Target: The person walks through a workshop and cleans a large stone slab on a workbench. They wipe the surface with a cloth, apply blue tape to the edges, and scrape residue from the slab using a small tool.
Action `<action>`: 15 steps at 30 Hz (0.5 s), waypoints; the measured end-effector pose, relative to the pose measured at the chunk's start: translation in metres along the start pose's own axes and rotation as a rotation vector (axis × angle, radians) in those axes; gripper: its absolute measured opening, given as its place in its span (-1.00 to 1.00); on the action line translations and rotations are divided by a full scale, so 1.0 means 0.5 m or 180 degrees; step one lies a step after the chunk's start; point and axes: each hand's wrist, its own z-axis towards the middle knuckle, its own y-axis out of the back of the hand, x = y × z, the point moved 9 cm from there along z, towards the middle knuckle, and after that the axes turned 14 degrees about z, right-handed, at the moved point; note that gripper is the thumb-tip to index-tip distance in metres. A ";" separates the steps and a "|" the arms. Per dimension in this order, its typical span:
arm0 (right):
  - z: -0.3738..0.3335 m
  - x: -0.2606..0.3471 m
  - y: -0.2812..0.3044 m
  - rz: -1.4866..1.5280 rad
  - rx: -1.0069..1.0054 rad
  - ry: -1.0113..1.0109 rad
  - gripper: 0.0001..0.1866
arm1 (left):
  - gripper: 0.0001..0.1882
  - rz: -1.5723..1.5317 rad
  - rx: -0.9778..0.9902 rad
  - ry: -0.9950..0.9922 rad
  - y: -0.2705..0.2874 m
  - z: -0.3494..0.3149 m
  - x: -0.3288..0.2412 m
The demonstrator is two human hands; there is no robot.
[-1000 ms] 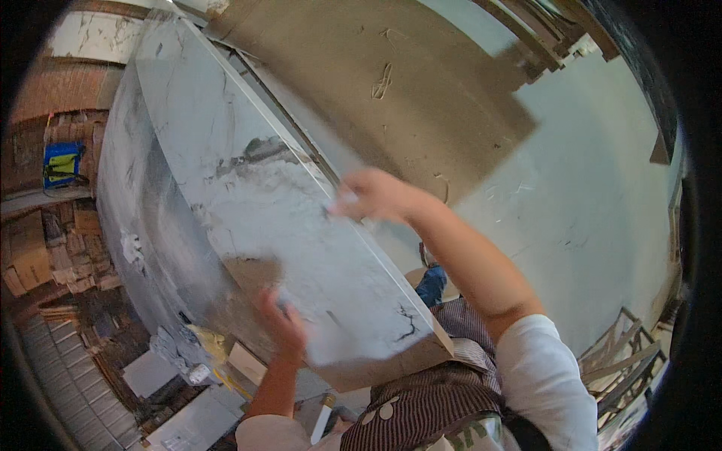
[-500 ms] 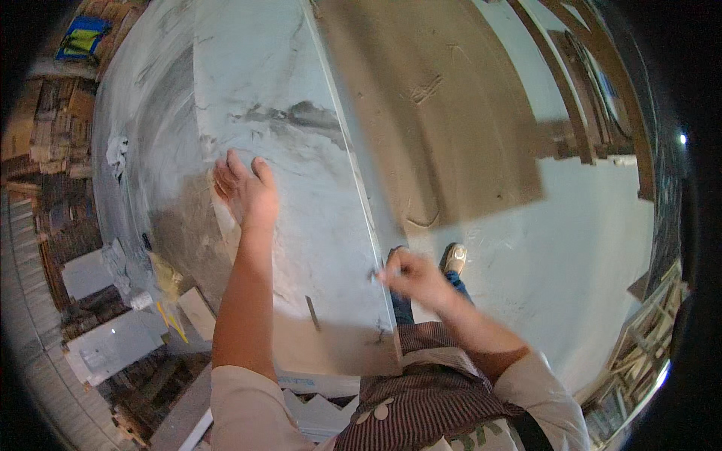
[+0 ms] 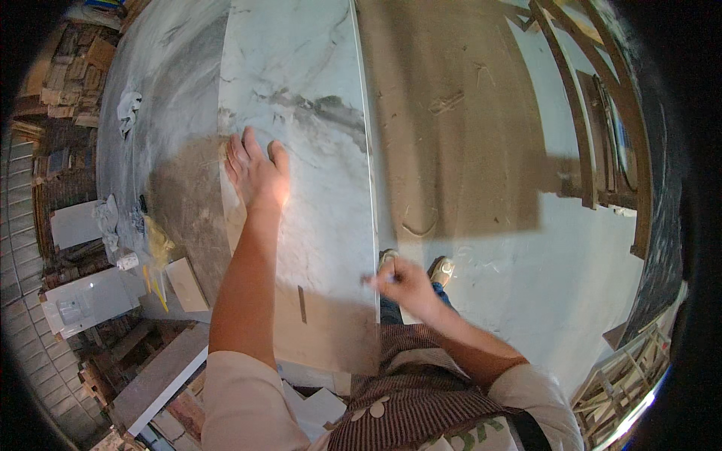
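Observation:
A long white slab with grey marble-like veins lies along the worktable. My left hand rests on the slab near its left edge, fingers spread, holding nothing. Beside the slab's right edge is my right hand, its fingers curled together. A small dark tip shows at its fingertips, too small and blurred to name. Toward me, a thin dark strip or mark shows on the slab's shaded near part, between my forearms.
Left on the table are a crumpled white cloth, a yellowish plastic bag and a pale tile piece. White boxes and stacked wood stand beyond. A brown sheet covers floor at right, near a wooden frame.
The view has shifted, so the slab appears straighter. My left hand stays on the slab's left side. My right hand remains by the right edge, still closed.

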 end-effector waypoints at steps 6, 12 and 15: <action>0.326 0.174 0.117 0.0307 -0.0821 -0.0019 -0.73 | -0.33 -0.0127 0.0020 -0.0049 0.012 0.005 -0.028; 0.033 0.003 0.012 0.0514 -0.0018 -0.0238 -0.83 | -0.33 -0.0151 -0.0132 -0.0087 0.002 0.002 -0.001; 0.048 0.039 0.010 0.0344 -0.0003 0.0083 -0.88 | -0.34 -0.0132 -0.0112 -0.0084 0.002 -0.002 0.000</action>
